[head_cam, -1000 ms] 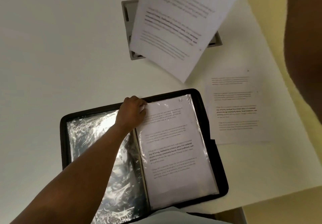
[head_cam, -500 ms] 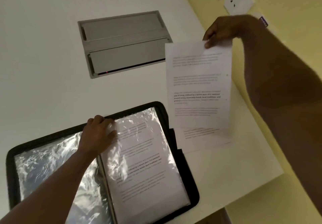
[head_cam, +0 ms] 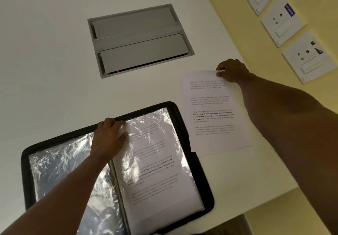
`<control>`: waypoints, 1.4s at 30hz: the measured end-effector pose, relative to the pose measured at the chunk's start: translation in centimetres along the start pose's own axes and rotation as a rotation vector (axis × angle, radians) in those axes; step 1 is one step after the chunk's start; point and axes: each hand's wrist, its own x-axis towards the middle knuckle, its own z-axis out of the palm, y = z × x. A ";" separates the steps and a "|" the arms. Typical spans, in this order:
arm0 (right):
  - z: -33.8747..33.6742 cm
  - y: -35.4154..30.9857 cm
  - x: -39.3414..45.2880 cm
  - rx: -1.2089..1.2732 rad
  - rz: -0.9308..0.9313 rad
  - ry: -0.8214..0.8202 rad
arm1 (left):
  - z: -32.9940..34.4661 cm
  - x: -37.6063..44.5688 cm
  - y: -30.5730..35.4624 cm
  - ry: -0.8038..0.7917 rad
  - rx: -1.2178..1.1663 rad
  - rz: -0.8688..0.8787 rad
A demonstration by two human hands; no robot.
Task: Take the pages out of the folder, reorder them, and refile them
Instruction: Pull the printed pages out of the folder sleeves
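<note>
Where the head view looks down on the white surface (head_cam: 54,70), an open black folder (head_cam: 204,194) is seen lying near the front edge, its spine running away from the person and slightly leftward. On the folder's right half a printed page (head_cam: 157,170) is held inside a clear sleeve (head_cam: 161,125); the left half shows only crinkled empty plastic. The left hand (head_cam: 109,139) is laid at the sleeve's top inner corner, by the spine, with fingers curled onto the plastic edge; whether the sleeve is pinched or merely pressed cannot be told.

Just beside the folder, to its right, a loose sheet (head_cam: 214,110) is seen low over, or on, the surface, its long axis roughly parallel to the spine. Its far top corner is pinched between thumb and fingers of the right hand (head_cam: 232,71). A strip of paper showing below its lower edge suggests another sheet underneath, though this is not certain.

The coming move is judged to turn on one relation: the filed page lies directly under and toward the person from the left hand, which is much the nearer of the two, with the sleeve's mouth apparently at the far end. The right hand is well apart from the sleeve and occupied, so it would first have to be freed.

A grey hatch (head_cam: 140,41) is set into the surface beyond the folder.
</note>
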 end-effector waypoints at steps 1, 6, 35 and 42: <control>0.4 0.1 0.0 0.012 0.012 0.008 | 0.0 -0.1 0.1 0.002 0.006 0.001; 1.6 0.6 0.1 -0.037 0.080 0.076 | -0.1 0.0 0.2 0.003 0.000 -0.007; 16.0 -16.2 -21.9 0.436 -0.218 0.268 | -2.9 -2.8 2.1 0.047 -0.365 -0.147; 10.1 -22.1 -24.7 1.036 -0.123 -0.401 | -4.6 -7.6 5.3 0.025 -0.733 -0.272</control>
